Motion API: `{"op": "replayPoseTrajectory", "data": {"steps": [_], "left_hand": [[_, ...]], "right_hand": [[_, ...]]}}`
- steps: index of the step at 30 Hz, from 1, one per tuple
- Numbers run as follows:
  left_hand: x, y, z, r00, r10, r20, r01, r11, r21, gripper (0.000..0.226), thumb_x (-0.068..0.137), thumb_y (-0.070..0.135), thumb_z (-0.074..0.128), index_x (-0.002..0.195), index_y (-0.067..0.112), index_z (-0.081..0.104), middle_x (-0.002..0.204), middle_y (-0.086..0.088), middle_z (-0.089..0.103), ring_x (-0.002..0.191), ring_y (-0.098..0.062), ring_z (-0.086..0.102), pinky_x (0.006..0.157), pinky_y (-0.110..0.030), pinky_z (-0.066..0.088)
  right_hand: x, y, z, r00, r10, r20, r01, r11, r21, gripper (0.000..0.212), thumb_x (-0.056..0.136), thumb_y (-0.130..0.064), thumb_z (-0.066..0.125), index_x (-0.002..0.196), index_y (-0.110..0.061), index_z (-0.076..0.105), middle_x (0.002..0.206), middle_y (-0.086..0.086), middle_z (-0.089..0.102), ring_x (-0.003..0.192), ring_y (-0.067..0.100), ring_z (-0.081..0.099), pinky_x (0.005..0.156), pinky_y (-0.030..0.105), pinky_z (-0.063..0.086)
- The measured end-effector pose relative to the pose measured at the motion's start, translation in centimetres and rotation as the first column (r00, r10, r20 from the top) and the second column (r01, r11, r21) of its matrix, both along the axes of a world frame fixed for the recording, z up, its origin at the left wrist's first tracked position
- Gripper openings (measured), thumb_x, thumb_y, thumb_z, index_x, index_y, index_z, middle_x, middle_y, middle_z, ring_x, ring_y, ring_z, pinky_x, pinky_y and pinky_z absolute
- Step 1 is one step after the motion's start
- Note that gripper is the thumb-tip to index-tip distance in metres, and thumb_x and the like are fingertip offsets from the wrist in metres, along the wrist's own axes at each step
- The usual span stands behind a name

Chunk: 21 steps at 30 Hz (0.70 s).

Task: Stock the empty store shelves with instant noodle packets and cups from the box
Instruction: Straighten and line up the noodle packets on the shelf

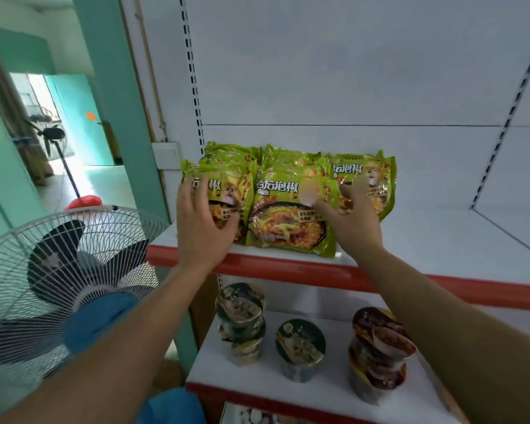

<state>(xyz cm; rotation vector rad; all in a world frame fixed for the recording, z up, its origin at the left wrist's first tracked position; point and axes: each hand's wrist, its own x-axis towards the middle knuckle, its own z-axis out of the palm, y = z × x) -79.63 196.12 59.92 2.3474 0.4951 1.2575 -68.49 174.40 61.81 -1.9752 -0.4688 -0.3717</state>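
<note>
Green instant noodle packets (288,221) are seen stood in three rows at the left end of the upper shelf (441,240), the front ones just behind its red front edge and the rest packed back toward the white rear panel. The left hand (201,218) is laid against the face of the front left packet (227,194), fingers spread and fairly straight, the thumb pressed on the wrapper. The right hand (354,218) is held at the gap between the middle row and the right packet (377,182), one finger stretched onto the middle packet's right edge; blur hides whether anything is pinched. The right half of this shelf is shown bare.

On the lower shelf (328,390), two stacked green noodle cups (240,322) are placed at the left end, a single green cup (300,347) beside them, and stacked brown cups (380,353) further right. A standing fan (58,270) is seen left of the shelving.
</note>
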Motion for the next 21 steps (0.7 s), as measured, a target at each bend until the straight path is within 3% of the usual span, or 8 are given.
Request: {"op": "replayPoseTrajectory", "data": {"steps": [4,8,15,21], "left_hand": [[-1.0,2.3,0.0,0.992,-0.048,-0.120,0.031,0.990,-0.135,0.102,0.082,0.051,0.073,0.157,0.030,0.008,0.166,-0.001,-0.009,0.152,-0.028,-0.001,0.121,-0.055,0.014],[-0.9,4.3,1.1,0.973,-0.113,-0.201,0.067,0.972,-0.225,0.103,0.080,0.058,0.071,0.156,0.039,0.004,0.166,0.001,-0.010,0.152,-0.029,0.006,0.118,-0.058,0.016],[-1.3,6.9,1.3,0.945,-0.206,-0.255,0.157,0.967,-0.200,0.092,0.083,0.062,0.065,0.156,0.040,0.013,0.165,0.005,0.004,0.150,-0.029,0.011,0.115,-0.058,0.023],[-1.1,6.9,0.7,0.921,-0.153,-0.358,0.126,0.987,-0.097,0.089,0.087,0.068,0.053,0.156,0.040,0.004,0.166,0.003,-0.005,0.150,-0.033,0.009,0.111,-0.058,0.030]], "right_hand": [[-1.6,1.5,-0.4,0.998,0.015,-0.057,-0.021,0.994,-0.105,0.097,0.077,-0.055,0.075,0.153,-0.021,0.024,0.157,0.005,0.031,0.143,0.027,0.031,0.112,0.051,0.035],[-2.2,2.9,-0.1,0.997,-0.022,-0.079,0.011,0.991,-0.134,0.111,0.073,-0.050,0.080,0.156,-0.022,0.012,0.161,0.005,0.022,0.147,0.030,0.022,0.115,0.054,0.030],[-3.9,4.2,-0.1,0.993,-0.111,0.037,0.114,0.990,-0.082,0.098,0.079,-0.032,0.080,0.155,-0.023,0.018,0.156,0.005,0.029,0.142,0.026,0.028,0.114,0.045,0.028],[-4.0,4.4,-0.5,0.990,-0.134,0.033,0.137,0.982,-0.128,0.075,0.085,-0.027,0.074,0.148,-0.017,0.036,0.152,0.006,0.035,0.139,0.026,0.032,0.113,0.043,0.029]]}}
